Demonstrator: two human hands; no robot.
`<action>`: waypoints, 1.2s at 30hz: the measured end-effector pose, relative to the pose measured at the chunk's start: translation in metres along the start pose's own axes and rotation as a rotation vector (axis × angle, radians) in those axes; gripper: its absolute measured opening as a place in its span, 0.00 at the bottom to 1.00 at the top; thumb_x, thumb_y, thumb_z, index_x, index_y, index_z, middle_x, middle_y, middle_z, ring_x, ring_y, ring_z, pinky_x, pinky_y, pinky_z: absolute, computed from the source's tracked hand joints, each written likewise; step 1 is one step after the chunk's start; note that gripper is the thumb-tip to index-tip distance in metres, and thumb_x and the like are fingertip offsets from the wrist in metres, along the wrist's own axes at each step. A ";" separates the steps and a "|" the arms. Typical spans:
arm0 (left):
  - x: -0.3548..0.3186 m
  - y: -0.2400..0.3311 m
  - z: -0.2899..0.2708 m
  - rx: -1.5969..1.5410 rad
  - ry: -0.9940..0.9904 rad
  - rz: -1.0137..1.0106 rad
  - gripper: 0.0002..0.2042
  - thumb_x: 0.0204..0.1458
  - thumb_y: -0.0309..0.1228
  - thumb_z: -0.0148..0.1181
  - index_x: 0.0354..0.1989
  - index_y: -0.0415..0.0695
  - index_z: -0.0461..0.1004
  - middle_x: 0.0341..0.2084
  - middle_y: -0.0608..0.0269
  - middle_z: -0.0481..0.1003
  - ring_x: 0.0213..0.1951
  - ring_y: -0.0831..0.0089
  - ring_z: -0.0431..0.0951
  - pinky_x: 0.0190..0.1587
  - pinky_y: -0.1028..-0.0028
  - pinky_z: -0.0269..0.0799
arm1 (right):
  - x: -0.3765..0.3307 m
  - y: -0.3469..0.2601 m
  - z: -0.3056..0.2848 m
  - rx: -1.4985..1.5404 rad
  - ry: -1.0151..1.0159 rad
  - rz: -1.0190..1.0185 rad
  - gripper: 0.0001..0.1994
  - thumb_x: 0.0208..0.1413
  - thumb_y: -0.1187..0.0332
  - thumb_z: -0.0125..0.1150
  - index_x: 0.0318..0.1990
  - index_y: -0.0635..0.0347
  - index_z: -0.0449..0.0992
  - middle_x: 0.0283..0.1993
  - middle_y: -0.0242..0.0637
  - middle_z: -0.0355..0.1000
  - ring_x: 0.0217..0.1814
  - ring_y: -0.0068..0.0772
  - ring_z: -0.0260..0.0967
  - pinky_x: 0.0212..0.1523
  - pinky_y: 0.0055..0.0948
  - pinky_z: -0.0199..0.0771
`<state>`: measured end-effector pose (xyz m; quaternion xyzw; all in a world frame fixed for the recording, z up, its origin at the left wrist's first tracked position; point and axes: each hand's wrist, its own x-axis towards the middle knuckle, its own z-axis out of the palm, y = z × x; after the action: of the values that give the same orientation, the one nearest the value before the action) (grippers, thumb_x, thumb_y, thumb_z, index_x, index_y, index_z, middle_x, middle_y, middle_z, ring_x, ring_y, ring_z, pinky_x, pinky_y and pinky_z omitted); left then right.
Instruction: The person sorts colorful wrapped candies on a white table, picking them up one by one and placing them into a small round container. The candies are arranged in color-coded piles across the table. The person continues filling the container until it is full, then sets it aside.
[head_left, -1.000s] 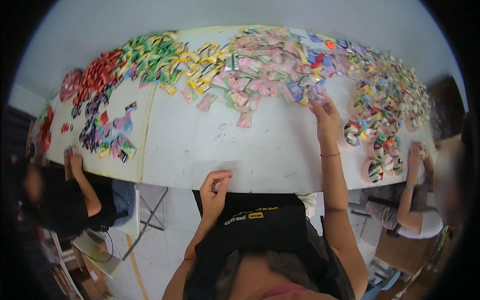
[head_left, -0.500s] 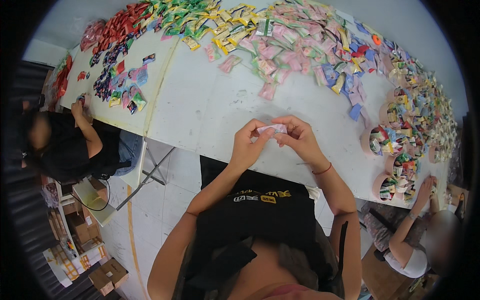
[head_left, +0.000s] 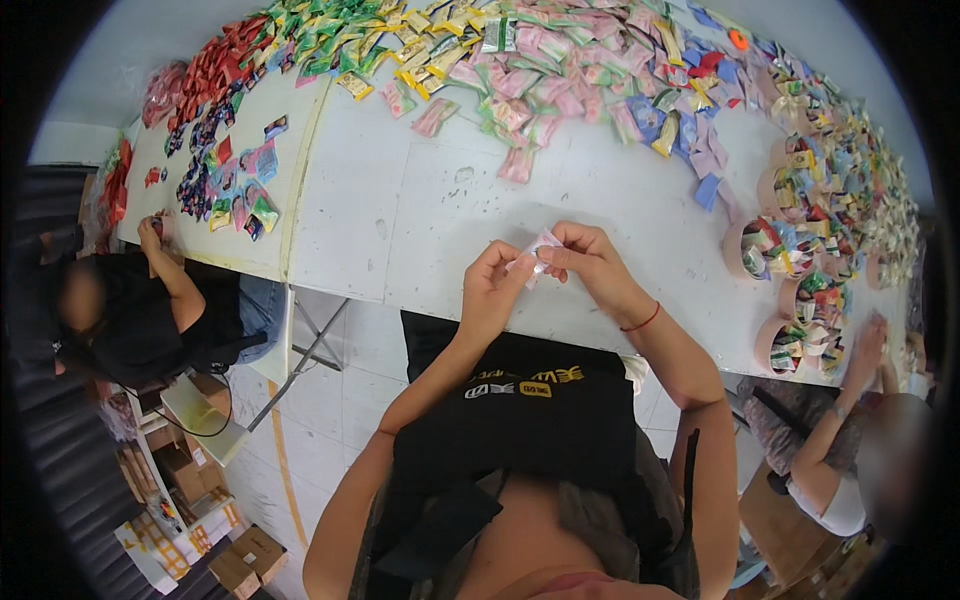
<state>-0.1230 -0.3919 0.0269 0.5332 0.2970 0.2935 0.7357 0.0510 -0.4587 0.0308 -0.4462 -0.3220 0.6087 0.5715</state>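
Over the near part of the white table [head_left: 380, 225], both hands close on one small pale pink-and-white packet [head_left: 544, 243]. My left hand [head_left: 492, 287] pinches its lower left end between thumb and fingers. At the upper right side, the thumb and fingertips of my right hand [head_left: 594, 264] grip it. The packet stands tilted, its upper end pointing up and right; fingers cover much of the rest. Beyond my hands, the nearest loose piece is a pink-wrapped packet [head_left: 517, 165] at the edge of a large pink heap [head_left: 560, 85].
Yellow [head_left: 435, 60], green [head_left: 325, 35] and red packets [head_left: 215, 65] lie heaped along the far side. Round pink boxes [head_left: 736, 250] filled with mixed packets stand at right. One person [head_left: 130, 300] sits at left; another person's hand [head_left: 868, 355] is by the boxes.
The packet has turned from lying nearly level to a steep tilt. My right hand has shifted slightly up around it, while my left hand keeps its pinch. The whole view has swung a little.
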 end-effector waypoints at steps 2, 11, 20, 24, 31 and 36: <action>-0.002 -0.001 -0.003 0.033 -0.012 0.020 0.07 0.62 0.28 0.57 0.33 0.40 0.71 0.30 0.68 0.73 0.34 0.85 0.68 0.38 0.81 0.64 | 0.001 0.000 0.000 -0.004 -0.032 -0.015 0.09 0.61 0.64 0.62 0.32 0.58 0.76 0.29 0.26 0.73 0.30 0.14 0.65 0.32 0.19 0.65; -0.005 0.001 -0.001 0.014 0.026 0.086 0.08 0.63 0.29 0.56 0.32 0.41 0.70 0.28 0.70 0.72 0.32 0.86 0.66 0.37 0.82 0.62 | 0.000 -0.003 0.005 0.071 -0.013 0.037 0.11 0.62 0.61 0.60 0.33 0.58 0.76 0.30 0.26 0.72 0.30 0.14 0.65 0.33 0.18 0.68; -0.010 -0.004 0.001 0.023 0.009 0.038 0.08 0.63 0.29 0.56 0.31 0.41 0.70 0.27 0.70 0.74 0.32 0.87 0.68 0.36 0.82 0.64 | -0.001 -0.004 0.008 -0.060 0.016 0.013 0.10 0.62 0.65 0.59 0.29 0.57 0.74 0.27 0.25 0.68 0.29 0.15 0.61 0.32 0.19 0.62; -0.011 -0.003 0.002 0.034 0.010 0.037 0.08 0.61 0.29 0.59 0.32 0.40 0.71 0.27 0.69 0.74 0.32 0.86 0.69 0.36 0.82 0.64 | -0.002 -0.005 0.002 -0.073 -0.032 0.014 0.11 0.63 0.65 0.59 0.29 0.57 0.74 0.26 0.24 0.67 0.29 0.15 0.61 0.32 0.20 0.62; -0.013 -0.003 -0.001 0.088 0.054 0.034 0.07 0.60 0.28 0.60 0.32 0.40 0.72 0.28 0.68 0.75 0.32 0.85 0.69 0.37 0.81 0.64 | 0.000 -0.003 0.006 0.074 0.010 0.072 0.14 0.66 0.59 0.55 0.33 0.59 0.77 0.27 0.25 0.70 0.30 0.14 0.65 0.32 0.18 0.65; -0.013 -0.003 0.004 0.052 0.075 0.063 0.06 0.60 0.28 0.60 0.32 0.40 0.72 0.27 0.68 0.75 0.32 0.86 0.69 0.37 0.81 0.64 | 0.000 -0.004 0.005 -0.043 -0.021 0.053 0.14 0.68 0.59 0.51 0.34 0.58 0.75 0.28 0.25 0.69 0.30 0.15 0.63 0.34 0.21 0.64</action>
<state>-0.1276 -0.4048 0.0266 0.5499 0.3153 0.3284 0.7002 0.0482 -0.4579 0.0363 -0.4604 -0.3292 0.6213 0.5419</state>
